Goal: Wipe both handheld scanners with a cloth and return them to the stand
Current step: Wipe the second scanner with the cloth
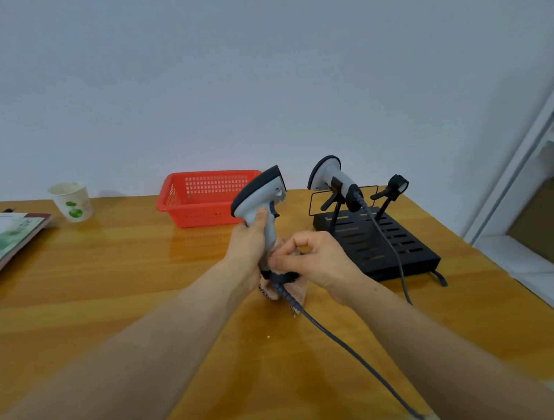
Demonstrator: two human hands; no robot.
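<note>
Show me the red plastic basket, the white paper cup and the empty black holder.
Red plastic basket [168,195]: head view, left wall.
White paper cup [74,204]: head view, side wall.
Empty black holder [399,183]: head view, top clip.

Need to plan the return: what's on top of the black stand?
One scanner rests in the left holder, its cable trailing across the stand. The right holder is empty. How the left holder grips is hidden by the scanner.
</note>
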